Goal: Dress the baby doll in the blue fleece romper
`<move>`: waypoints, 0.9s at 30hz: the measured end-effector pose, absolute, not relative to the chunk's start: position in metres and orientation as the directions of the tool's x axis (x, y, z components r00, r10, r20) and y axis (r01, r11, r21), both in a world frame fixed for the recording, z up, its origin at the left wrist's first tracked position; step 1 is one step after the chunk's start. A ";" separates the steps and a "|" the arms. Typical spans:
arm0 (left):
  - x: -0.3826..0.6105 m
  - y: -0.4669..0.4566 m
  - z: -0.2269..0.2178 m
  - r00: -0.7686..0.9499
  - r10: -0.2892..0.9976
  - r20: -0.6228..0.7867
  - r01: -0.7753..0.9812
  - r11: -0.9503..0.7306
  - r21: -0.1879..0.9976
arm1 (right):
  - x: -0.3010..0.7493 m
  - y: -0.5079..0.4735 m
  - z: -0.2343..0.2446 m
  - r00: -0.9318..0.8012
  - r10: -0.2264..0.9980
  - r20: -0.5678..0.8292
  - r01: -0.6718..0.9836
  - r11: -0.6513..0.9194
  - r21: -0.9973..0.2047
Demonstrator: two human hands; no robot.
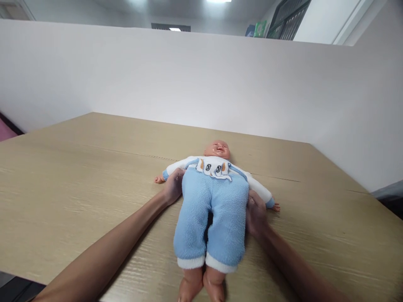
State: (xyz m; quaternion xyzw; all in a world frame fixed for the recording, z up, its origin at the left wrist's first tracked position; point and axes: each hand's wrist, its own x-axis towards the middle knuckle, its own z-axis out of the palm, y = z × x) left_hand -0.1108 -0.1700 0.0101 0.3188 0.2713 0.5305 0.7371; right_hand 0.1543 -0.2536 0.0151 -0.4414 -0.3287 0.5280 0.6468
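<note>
A baby doll point(217, 150) lies on its back on the table, head at the far end and bare feet towards me. It wears fluffy light-blue overalls point(214, 201) with white cuffs over a white long-sleeved top; an elephant face is sewn on the chest. Both doll arms stretch out sideways. My left hand point(174, 184) grips the doll's side at the waist, below its arm on the left. On the opposite side, my right hand point(256, 212) holds the waist a little lower. The fingers of both hands are partly hidden behind the overalls.
The wooden table point(94, 176) has a few dark seams or scratches. A white partition point(189, 79) rises behind its far edge. Beyond the partition are a barred window point(288, 19) and a green package point(260, 28). Something pink point(6, 130) shows at the far left.
</note>
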 end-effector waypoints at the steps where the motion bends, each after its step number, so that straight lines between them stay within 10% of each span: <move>1: -0.112 -0.169 0.010 0.287 0.957 -0.042 -0.609 0.216 0.763 | 0.152 -0.254 0.017 0.230 0.972 -0.054 -0.420 0.049 -0.906; 10: -0.115 -0.164 0.004 0.306 0.949 0.069 -0.509 0.102 0.855 | 0.146 -0.249 0.021 0.283 0.955 -0.087 -0.588 0.101 -0.802; 27: -0.126 -0.163 0.007 0.237 0.950 0.203 -0.129 -0.176 0.976 | 0.165 -0.231 0.041 0.276 0.960 0.036 -0.139 0.077 -0.987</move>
